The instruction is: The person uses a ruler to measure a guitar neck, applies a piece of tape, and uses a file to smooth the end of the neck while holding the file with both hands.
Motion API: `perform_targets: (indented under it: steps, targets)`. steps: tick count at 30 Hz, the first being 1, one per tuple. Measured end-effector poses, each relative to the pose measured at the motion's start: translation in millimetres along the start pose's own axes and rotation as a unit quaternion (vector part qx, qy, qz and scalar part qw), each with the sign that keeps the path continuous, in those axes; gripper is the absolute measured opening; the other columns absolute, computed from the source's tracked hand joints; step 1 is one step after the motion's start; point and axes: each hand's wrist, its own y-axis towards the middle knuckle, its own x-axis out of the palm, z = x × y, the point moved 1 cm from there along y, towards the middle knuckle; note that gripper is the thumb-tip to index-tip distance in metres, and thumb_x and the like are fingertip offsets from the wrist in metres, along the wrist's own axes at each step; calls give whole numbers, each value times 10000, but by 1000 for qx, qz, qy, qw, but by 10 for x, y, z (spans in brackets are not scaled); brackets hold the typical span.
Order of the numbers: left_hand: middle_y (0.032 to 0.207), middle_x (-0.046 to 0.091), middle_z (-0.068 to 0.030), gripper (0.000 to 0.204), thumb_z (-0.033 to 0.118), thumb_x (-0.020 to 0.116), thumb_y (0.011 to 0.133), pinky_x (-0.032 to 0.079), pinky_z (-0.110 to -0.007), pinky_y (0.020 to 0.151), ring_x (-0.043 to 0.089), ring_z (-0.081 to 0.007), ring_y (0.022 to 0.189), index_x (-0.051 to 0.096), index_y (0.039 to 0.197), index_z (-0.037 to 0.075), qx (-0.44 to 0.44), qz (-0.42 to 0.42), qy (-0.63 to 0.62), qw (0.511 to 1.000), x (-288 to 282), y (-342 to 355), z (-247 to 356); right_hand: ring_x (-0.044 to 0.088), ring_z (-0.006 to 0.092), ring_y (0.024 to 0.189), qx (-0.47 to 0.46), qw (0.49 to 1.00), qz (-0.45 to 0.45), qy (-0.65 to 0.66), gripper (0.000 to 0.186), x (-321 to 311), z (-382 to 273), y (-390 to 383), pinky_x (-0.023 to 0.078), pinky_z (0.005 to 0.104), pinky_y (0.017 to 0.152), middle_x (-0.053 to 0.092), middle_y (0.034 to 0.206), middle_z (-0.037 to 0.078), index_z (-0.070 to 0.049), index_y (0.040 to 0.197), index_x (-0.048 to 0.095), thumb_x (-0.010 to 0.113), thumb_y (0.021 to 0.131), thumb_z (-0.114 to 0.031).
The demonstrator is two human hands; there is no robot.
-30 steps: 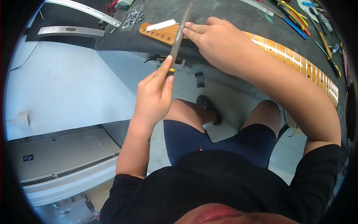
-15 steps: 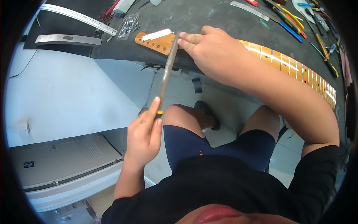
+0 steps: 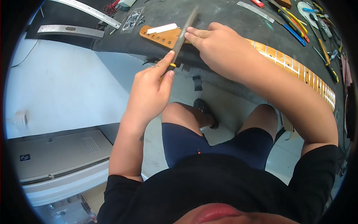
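Observation:
A maple guitar neck [image 3: 291, 64] lies along the near edge of the dark bench, its headstock [image 3: 161, 38] pointing left. My left hand [image 3: 151, 87] is closed round the yellow-and-black handle of a flat metal file [image 3: 182, 39], index finger stretched along the blade. The file crosses the neck where headstock and fingerboard meet, its tip over the bench beyond. My right hand [image 3: 220, 46] closes over the neck just right of the file, two fingertips against the blade; its other fingers are mostly hidden. A white strip [image 3: 162, 28] rests on the headstock.
A bag of small hardware [image 3: 133, 19] lies beyond the headstock. At the left are a long steel ruler [image 3: 84, 11] and a metal bar [image 3: 71, 31]. Pliers [image 3: 292, 22], a short ruler [image 3: 257, 12] and several screwdrivers [image 3: 326, 59] occupy the back right.
My left hand has pushed the file away from me across the neck, so its handle is now close to the bench edge. My right hand has stayed over the neck.

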Motion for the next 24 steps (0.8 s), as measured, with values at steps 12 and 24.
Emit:
perform_targets:
  steps: [12,24]
  targets:
    - [960,779,-119,486,55,673,1076,563,-358,799,671,-210,778,660,1560,11,54,42,24,997,226,414,-276,746,348,1091,-2,1000,7,11,523,58,-11,-73,623,424,993,713,1530,170,52,1445,699,713,934,-54]
    - [933,715,-68,492,147,599,1148,467,-254,482,596,-92,574,586,1618,2,4,185,-487,853,278,1351,-1216,736,358,1040,67,997,13,33,505,-21,-54,-42,627,449,936,757,1367,206,66,1374,677,802,905,-71]
